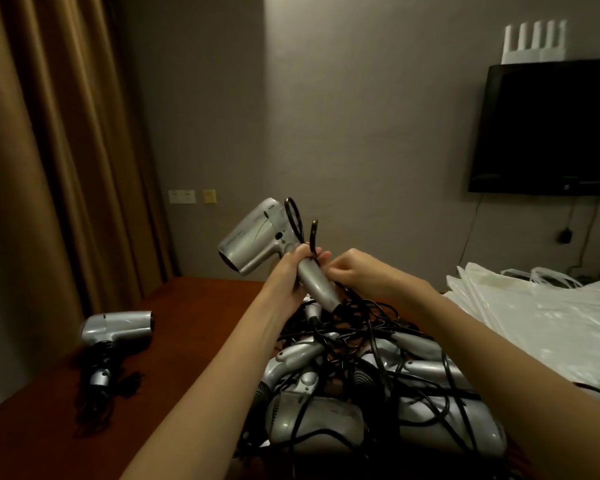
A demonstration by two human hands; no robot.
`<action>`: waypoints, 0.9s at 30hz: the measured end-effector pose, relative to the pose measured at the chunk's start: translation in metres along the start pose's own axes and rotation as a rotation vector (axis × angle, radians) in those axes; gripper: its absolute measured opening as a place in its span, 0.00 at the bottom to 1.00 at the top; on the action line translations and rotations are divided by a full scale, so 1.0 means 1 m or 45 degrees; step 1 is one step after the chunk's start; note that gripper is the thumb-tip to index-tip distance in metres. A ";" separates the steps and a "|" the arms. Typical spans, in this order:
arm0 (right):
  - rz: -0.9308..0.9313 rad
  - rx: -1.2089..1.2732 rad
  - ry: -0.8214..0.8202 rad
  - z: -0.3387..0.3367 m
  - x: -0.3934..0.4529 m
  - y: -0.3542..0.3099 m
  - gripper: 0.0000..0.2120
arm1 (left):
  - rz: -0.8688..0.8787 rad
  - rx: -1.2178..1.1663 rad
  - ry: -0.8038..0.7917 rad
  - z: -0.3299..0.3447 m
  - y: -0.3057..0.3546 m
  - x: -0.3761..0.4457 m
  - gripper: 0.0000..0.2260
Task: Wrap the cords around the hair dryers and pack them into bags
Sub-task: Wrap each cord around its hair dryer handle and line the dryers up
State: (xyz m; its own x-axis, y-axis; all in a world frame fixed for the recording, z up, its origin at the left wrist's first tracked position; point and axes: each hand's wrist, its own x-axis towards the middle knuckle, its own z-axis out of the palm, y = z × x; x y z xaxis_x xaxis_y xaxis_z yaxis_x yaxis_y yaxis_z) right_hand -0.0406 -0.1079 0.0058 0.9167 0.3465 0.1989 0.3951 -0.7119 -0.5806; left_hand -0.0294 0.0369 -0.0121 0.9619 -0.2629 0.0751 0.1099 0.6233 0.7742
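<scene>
Right below you, nearest of all, a heap of silver-grey plastic hair dryers (pixel 378 403) lies snarled in black cords on the dark red-brown bench (pixel 201 306); its near side runs off the bottom of the view, so you cannot count them. Above the heap your left hand (pixel 291 271) grasps the handle of one silver-grey hair dryer (pixel 257 237), nozzle pointing left and down, pinning two loops of its black cord (pixel 297 220) against the handle. Your right hand (pixel 347 268) pinches that cord just beside the handle, fingers curled; its fingertips are hard to make out. The cord's lower run vanishes into the tangle.

To the left, well apart, a single silver-grey hair dryer with its cord wound round the handle (pixel 118 332) lies near the bench's left edge, with bare bench between it and the heap. On the right, a pile of translucent white plastic bags (pixel 534 317) lies just beside the heap and is cut off by the frame edge.
</scene>
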 end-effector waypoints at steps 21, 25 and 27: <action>0.168 -0.083 0.001 -0.014 -0.020 0.028 0.21 | -0.241 0.413 0.079 -0.037 -0.014 0.001 0.04; 0.062 -0.355 0.052 0.000 -0.016 0.011 0.15 | -0.303 0.221 -0.088 -0.016 -0.024 -0.003 0.04; 0.019 -0.502 0.039 0.005 -0.017 0.008 0.16 | -0.319 0.099 -0.134 -0.013 -0.025 -0.002 0.07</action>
State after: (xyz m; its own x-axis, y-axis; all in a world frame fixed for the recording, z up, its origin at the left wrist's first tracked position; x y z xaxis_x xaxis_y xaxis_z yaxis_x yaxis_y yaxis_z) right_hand -0.0529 -0.1166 -0.0064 0.9215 0.3205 0.2195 0.3690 -0.8987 -0.2369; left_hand -0.0309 0.0312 -0.0393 0.8754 -0.4792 -0.0629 0.3175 0.4720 0.8225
